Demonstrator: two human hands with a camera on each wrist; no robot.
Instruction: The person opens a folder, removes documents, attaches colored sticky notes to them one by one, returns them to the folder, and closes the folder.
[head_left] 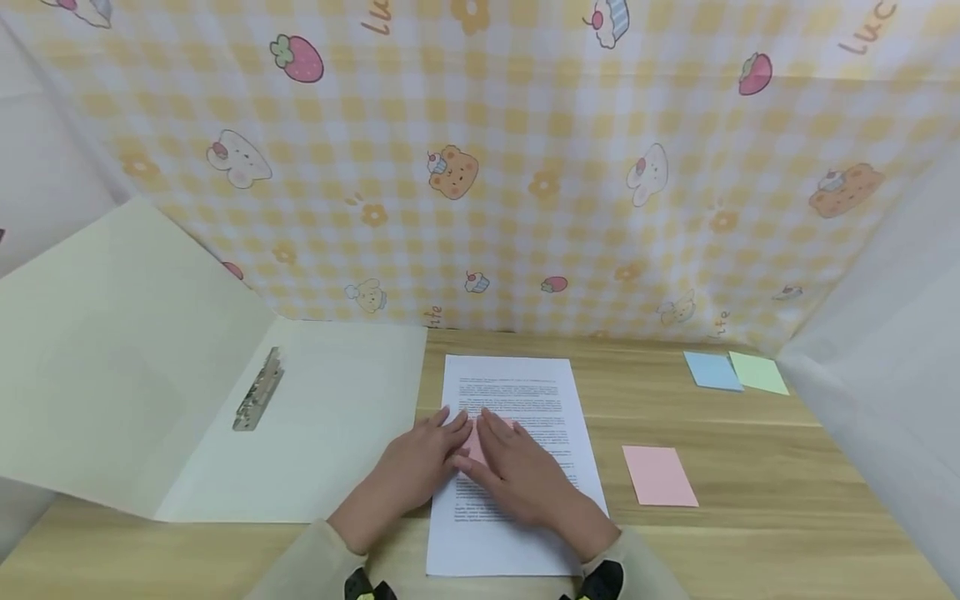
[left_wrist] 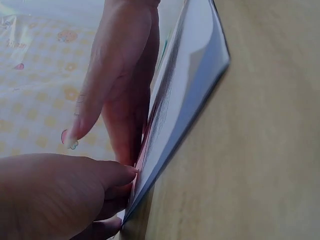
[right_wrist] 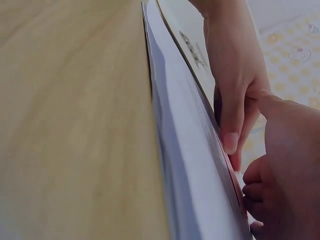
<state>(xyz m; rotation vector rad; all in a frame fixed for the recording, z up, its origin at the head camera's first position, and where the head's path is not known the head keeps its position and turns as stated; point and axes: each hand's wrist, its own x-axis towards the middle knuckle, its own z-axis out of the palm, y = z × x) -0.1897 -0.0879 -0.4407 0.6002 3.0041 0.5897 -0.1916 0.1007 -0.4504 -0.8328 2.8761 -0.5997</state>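
Note:
A pink sticky note (head_left: 475, 443) lies on the printed sheets (head_left: 517, 550), largely covered by both hands. My left hand (head_left: 422, 457) rests on the paper's left part, fingertips at the note's left side. From the right, my right hand (head_left: 519, 477) presses flat over the note with its fingers extended. Thumbs and fingertips of the two hands nearly meet in the middle. In the left wrist view, the sheets (left_wrist: 200, 70) form a thin stack on the table, slightly apart at the edge. The right wrist view shows the left hand (right_wrist: 235, 75) with fingers down on the paper.
An opened white folder (head_left: 352, 417) with a metal clip (head_left: 259, 392) lies to the left, its cover raised. Another pink note (head_left: 660, 476) sits right of the sheets. Blue (head_left: 712, 371) and green notes (head_left: 759, 372) lie farther back, before a checked cloth (head_left: 510, 233).

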